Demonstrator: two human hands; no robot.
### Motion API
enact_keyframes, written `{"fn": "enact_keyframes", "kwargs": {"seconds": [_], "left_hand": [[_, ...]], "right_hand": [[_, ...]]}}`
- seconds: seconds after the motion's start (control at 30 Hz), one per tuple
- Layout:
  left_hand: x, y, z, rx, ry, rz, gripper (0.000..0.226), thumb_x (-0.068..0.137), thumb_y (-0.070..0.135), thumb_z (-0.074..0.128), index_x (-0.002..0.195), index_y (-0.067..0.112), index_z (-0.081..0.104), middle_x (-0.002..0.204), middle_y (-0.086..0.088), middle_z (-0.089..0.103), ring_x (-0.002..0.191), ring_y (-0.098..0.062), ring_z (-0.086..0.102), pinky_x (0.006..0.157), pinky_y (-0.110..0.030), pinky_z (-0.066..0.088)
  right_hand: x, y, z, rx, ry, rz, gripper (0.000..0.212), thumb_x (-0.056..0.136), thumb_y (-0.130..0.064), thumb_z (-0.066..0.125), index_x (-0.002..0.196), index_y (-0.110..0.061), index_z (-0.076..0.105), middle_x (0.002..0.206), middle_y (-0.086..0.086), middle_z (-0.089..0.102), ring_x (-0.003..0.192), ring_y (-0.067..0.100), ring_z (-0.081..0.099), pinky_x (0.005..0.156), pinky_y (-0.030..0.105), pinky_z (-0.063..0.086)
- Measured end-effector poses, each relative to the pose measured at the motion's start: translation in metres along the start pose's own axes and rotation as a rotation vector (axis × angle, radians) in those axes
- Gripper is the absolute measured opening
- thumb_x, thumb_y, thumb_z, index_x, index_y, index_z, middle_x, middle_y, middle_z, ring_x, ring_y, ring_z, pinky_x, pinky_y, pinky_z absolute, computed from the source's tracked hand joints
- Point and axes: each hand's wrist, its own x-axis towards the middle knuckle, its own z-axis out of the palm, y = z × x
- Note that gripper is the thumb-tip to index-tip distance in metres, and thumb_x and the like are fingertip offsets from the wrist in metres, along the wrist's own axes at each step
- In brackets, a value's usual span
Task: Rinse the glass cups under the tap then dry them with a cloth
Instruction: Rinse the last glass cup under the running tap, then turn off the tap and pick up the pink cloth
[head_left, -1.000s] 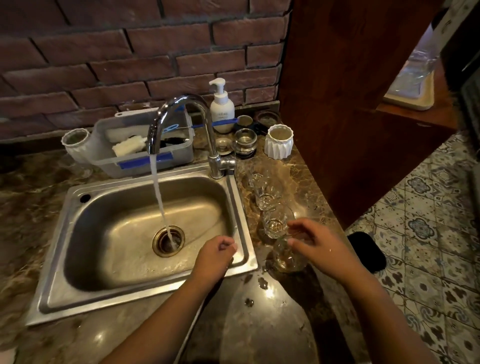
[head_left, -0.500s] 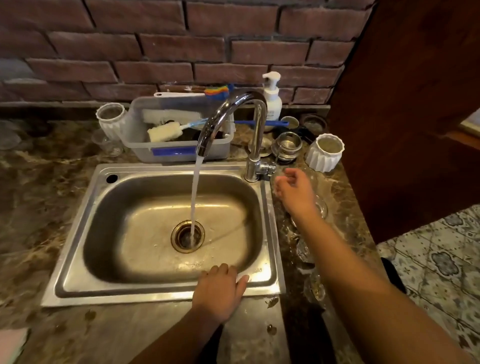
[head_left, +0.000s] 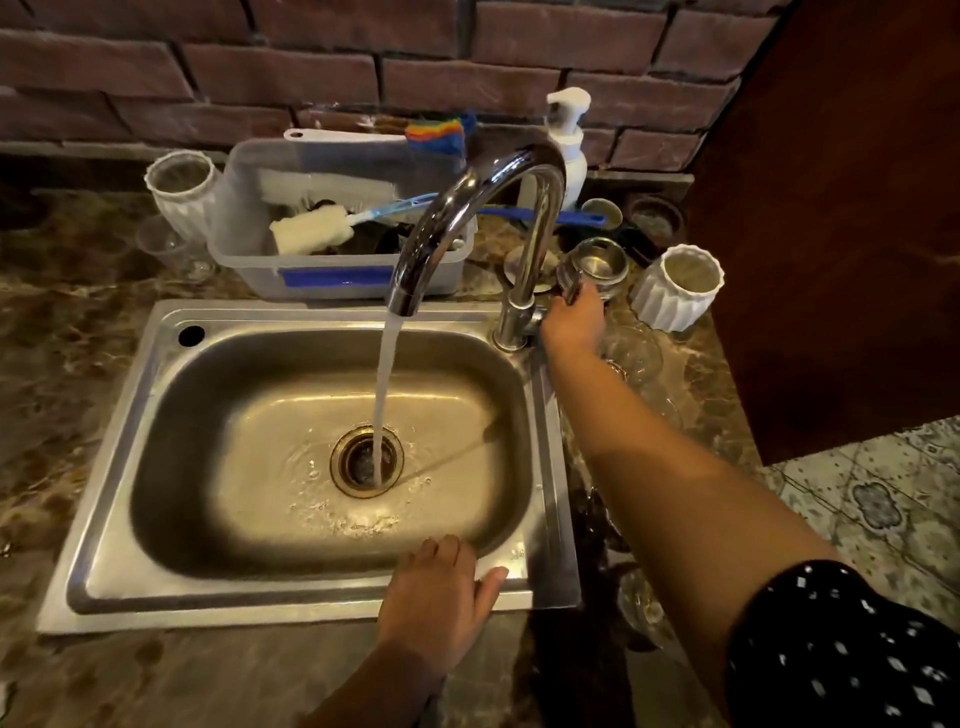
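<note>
Sink (head_left: 260, 608) in the middle of the frame, steel, set into a dark marbled counter (head_left: 78, 364). Tap (head_left: 493, 171) at the sink's upper right corner, arched over the basin toward the left; poured a steady stream of water (head_left: 387, 384) straight down into the drain (head_left: 366, 460), with ripples spread round it.

Left hand (head_left: 436, 603) at lower centre: lay flat on the sink's near rim, fingers straight and close together, thumb out to the right, nothing held.

Right hand (head_left: 574, 322) right of centre, at the tap's base: reached in from the lower right, fingers curled on the tap's handle (head_left: 567, 280), upright beside the pipe. Dark dotted sleeve (head_left: 841, 639) in the lower right corner.

Cups (head_left: 631, 356): clear glass, stood in a row down the counter just right of the sink, from below the right hand toward the lower right, partly hidden under the right forearm. Held by no hand; could not tell whether the top one touched the right hand.

Behind the sink, upper centre: plastic tub (head_left: 249, 234), held a white sponge brush (head_left: 311, 231). Soap bottle (head_left: 569, 130) behind the tap's arch. Steel bowl (head_left: 602, 262) just above the right hand, ribbed white pot (head_left: 675, 288) beside it on the right. Brick wall (head_left: 285, 78) across the top; patterned floor (head_left: 872, 509) at the right edge.
</note>
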Motion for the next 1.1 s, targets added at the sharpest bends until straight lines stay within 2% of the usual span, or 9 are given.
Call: {"fn": "enact_keyframes", "kwargs": {"seconds": [0.1, 0.2, 0.3, 0.4, 0.6, 0.73, 0.83, 0.9, 1.1], "left_hand": [[0.000, 0.000, -0.001, -0.013, -0.009, 0.000, 0.058, 0.099, 0.066, 0.019, 0.118, 0.028, 0.057, 0.113, 0.006, 0.061, 0.103, -0.014, 0.054, 0.086, -0.032, 0.042], [0.000, 0.001, -0.003, -0.004, -0.026, 0.005, 0.061, 0.098, 0.066, 0.015, 0.122, 0.027, 0.056, 0.118, 0.005, 0.060, 0.108, -0.015, 0.053, 0.088, -0.032, 0.042], [0.001, 0.001, -0.004, -0.001, -0.039, 0.009, 0.059, 0.100, 0.065, 0.019, 0.126, 0.026, 0.054, 0.122, 0.003, 0.058, 0.113, -0.016, 0.052, 0.091, -0.033, 0.041], [0.000, 0.001, -0.004, 0.011, -0.055, 0.021, 0.060, 0.100, 0.065, 0.017, 0.129, 0.025, 0.053, 0.124, 0.002, 0.058, 0.115, -0.017, 0.052, 0.095, -0.034, 0.042], [0.001, 0.001, -0.003, 0.062, -0.072, 0.024, 0.065, 0.101, 0.064, 0.014, 0.133, 0.022, 0.051, 0.127, 0.001, 0.055, 0.119, -0.020, 0.050, 0.097, -0.035, 0.039], [0.001, 0.003, -0.003, 0.072, -0.080, 0.026, 0.068, 0.099, 0.064, 0.010, 0.133, 0.022, 0.051, 0.127, 0.001, 0.056, 0.118, -0.020, 0.050, 0.097, -0.035, 0.039], [0.000, 0.003, -0.004, 0.064, -0.074, 0.018, 0.064, 0.101, 0.063, 0.014, 0.132, 0.022, 0.051, 0.127, 0.000, 0.056, 0.117, -0.020, 0.050, 0.097, -0.035, 0.039], [-0.001, 0.002, -0.003, 0.052, -0.070, 0.014, 0.062, 0.102, 0.063, 0.015, 0.130, 0.022, 0.052, 0.125, 0.000, 0.057, 0.116, -0.020, 0.051, 0.097, -0.035, 0.040], [-0.002, 0.002, -0.001, 0.007, -0.045, 0.005, 0.059, 0.102, 0.063, 0.018, 0.123, 0.024, 0.056, 0.119, 0.003, 0.059, 0.110, -0.016, 0.053, 0.094, -0.032, 0.043]], "right_hand": [[0.005, 0.005, 0.000, -0.025, 0.017, -0.011, 0.040, 0.099, -0.004, 0.046, 0.136, -0.013, 0.056, 0.122, 0.007, 0.065, 0.115, 0.026, 0.059, 0.085, 0.025, 0.037], [0.008, 0.007, 0.002, 0.031, 0.041, 0.004, 0.048, 0.099, -0.001, 0.043, 0.142, -0.017, 0.054, 0.110, 0.000, 0.063, 0.106, 0.017, 0.058, 0.084, 0.020, 0.035], [0.006, 0.007, 0.004, 0.068, 0.060, 0.035, 0.051, 0.100, 0.001, 0.041, 0.146, -0.019, 0.051, 0.117, 0.000, 0.064, 0.105, 0.012, 0.055, 0.086, 0.018, 0.033], [0.005, 0.003, 0.005, 0.077, 0.079, 0.059, 0.052, 0.100, -0.001, 0.042, 0.146, -0.023, 0.051, 0.130, 0.003, 0.064, 0.119, 0.021, 0.058, 0.092, 0.023, 0.036], [0.005, 0.004, 0.006, 0.070, 0.051, 0.046, 0.058, 0.099, 0.003, 0.040, 0.149, -0.026, 0.045, 0.123, 0.002, 0.065, 0.109, 0.018, 0.059, 0.103, 0.033, 0.043], [0.009, 0.005, 0.007, 0.010, 0.043, 0.024, 0.061, 0.098, 0.003, 0.038, 0.149, -0.030, 0.043, 0.125, 0.002, 0.064, 0.116, 0.023, 0.058, 0.108, 0.046, 0.045], [0.009, 0.007, 0.007, -0.010, 0.024, 0.020, 0.062, 0.098, 0.004, 0.036, 0.151, -0.029, 0.041, 0.127, 0.002, 0.062, 0.114, 0.020, 0.056, 0.104, 0.034, 0.042], [0.006, 0.006, 0.006, -0.023, 0.024, 0.007, 0.062, 0.098, 0.004, 0.034, 0.152, -0.028, 0.040, 0.131, 0.003, 0.060, 0.117, 0.021, 0.055, 0.099, 0.031, 0.039], [-0.005, 0.001, 0.008, -0.083, -0.061, 0.021, 0.064, 0.100, -0.003, 0.041, 0.157, -0.028, 0.023, 0.151, 0.010, 0.048, 0.137, 0.034, 0.046, 0.112, 0.051, 0.040]]}}
